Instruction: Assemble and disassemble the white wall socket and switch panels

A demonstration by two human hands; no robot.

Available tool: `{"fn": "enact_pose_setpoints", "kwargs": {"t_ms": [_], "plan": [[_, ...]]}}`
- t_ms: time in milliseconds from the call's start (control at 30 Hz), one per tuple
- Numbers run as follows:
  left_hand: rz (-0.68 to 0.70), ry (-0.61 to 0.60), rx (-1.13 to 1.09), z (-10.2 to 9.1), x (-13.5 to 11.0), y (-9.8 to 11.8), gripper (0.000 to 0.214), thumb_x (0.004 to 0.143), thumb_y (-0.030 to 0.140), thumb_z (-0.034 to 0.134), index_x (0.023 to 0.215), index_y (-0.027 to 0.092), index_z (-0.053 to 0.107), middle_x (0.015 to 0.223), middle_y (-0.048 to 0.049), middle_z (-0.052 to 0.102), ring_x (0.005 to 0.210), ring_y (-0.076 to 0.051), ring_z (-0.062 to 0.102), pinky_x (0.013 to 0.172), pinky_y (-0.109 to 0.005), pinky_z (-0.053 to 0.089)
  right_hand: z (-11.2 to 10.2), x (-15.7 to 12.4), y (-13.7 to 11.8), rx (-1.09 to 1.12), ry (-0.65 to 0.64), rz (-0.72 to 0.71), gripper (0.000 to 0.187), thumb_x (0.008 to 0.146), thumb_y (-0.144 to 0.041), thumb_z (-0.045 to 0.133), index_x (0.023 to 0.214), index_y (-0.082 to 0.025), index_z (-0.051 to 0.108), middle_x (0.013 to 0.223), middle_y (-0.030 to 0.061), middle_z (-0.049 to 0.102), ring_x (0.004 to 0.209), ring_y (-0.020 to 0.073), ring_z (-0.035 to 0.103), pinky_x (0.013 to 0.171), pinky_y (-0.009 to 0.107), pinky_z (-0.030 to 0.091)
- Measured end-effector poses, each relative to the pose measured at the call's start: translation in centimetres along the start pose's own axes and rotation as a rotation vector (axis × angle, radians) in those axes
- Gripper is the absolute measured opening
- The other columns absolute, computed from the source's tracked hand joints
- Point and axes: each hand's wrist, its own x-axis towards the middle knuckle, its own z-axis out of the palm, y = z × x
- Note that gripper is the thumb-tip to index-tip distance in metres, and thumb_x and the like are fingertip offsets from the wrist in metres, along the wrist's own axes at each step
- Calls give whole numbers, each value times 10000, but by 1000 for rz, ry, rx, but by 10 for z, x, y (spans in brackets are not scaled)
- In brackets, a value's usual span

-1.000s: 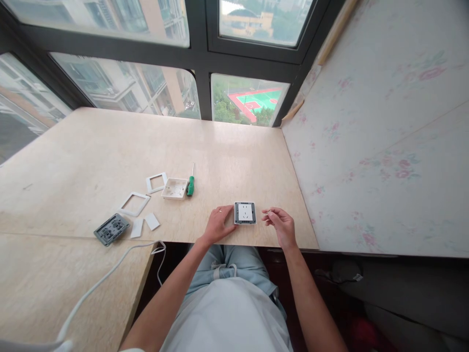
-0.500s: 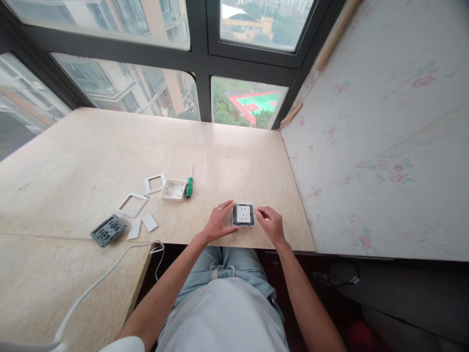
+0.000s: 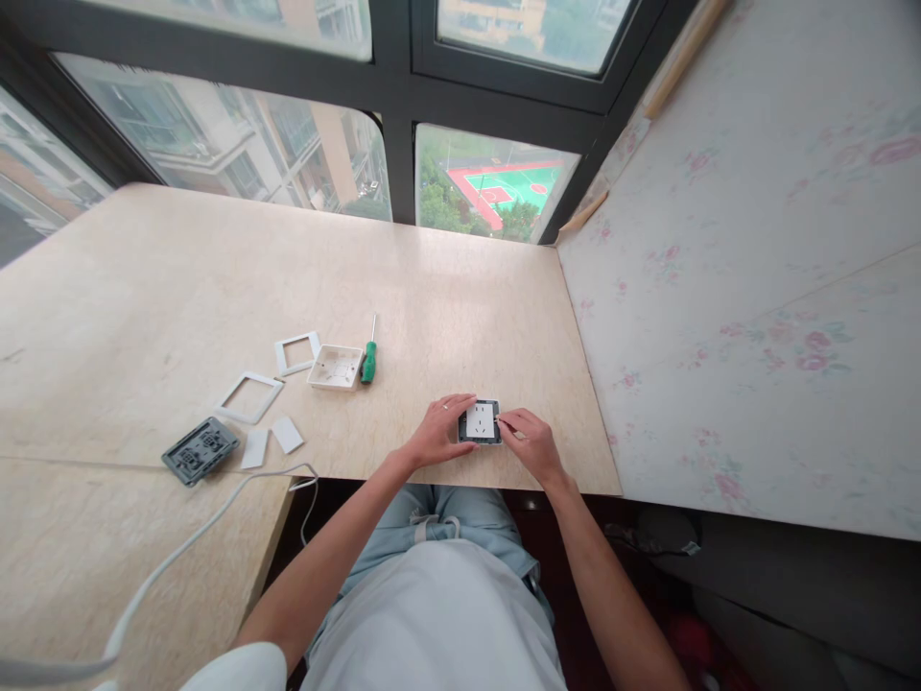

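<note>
A wall socket [image 3: 481,420] with a white face and dark grey frame lies near the table's front edge, seated in a white box whose rim shows. My left hand [image 3: 440,429] grips its left side, fingers at the top corner and thumb at the bottom one. At the socket's right edge, my right hand [image 3: 529,440] pinches a small screw [image 3: 497,418] between thumb and fingertips. The fingers cover most of this screw, and its tip is at the frame's right side.
Left on the table [image 3: 460,297] are a green-handled screwdriver [image 3: 369,360], a white mounting box [image 3: 336,368], two white frames [image 3: 249,397], two white plates [image 3: 287,435] and a grey socket insert [image 3: 200,450]. A white cable [image 3: 208,528] crosses the front left. A papered wall [image 3: 720,288] bounds the right.
My right hand has moved left, bringing the screw from beside the socket to its right edge. The left hand has shifted slightly over the socket's upper left corner. The view has tilted slightly.
</note>
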Motion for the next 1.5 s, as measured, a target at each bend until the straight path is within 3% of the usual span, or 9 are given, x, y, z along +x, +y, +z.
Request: {"fn": "enact_pose_setpoints", "kwargs": {"t_ms": [400,533,667,867,1333,1433,1500], "plan": [[-61,-4,-51,0,1,1,798,777,524,740,1454,255,416,1464,-113,509,1365,-318,437,1137,-483,321,-10,16,-5,-209,-185,-15,274,941,-240,534,811,-232,775,800,57,708,739,176,651,686,284,483],[-45,17,-58,1,0,-1,793,780,528,738,1451,254,417,1459,-114,516,1358,-314,447,1132,-477,324,-17,16,-4,-218,-238,-4,203,928,-247,575,964,-242,775,919,63,742,822,192,688,735,303,522],[-38,14,-55,2,0,-2,802,780,550,728,1457,260,412,1454,-117,521,1355,-318,450,1123,-482,333,-21,12,-3,-190,-205,-44,229,949,-260,562,1087,-238,744,974,68,739,874,199,695,782,324,552],[-28,26,-66,3,-1,-3,799,792,588,701,1457,245,423,1453,-125,520,1351,-316,450,1116,-480,340,-17,4,-1,-213,-189,-107,235,972,-286,538,1039,-223,755,939,75,705,817,182,675,727,299,556],[-55,21,-82,3,-1,-3,833,767,563,742,1461,241,413,1457,-126,517,1350,-313,450,1120,-471,326,-15,0,-1,-34,-109,-9,255,973,-306,532,1104,-232,738,952,70,712,865,197,687,784,339,574],[-77,18,-105,2,0,-3,852,757,597,737,1463,247,414,1459,-128,515,1354,-323,446,1121,-484,324,-12,-8,7,13,-79,71,328,942,-373,583,1231,-250,676,1096,92,690,994,233,675,869,394,577],[-88,18,-116,2,0,-3,861,755,623,727,1468,257,412,1463,-124,511,1357,-326,444,1122,-488,325,-7,-14,14,38,-85,110,499,889,-440,650,1354,-269,582,1277,114,626,1177,278,608,963,455,547]]}}
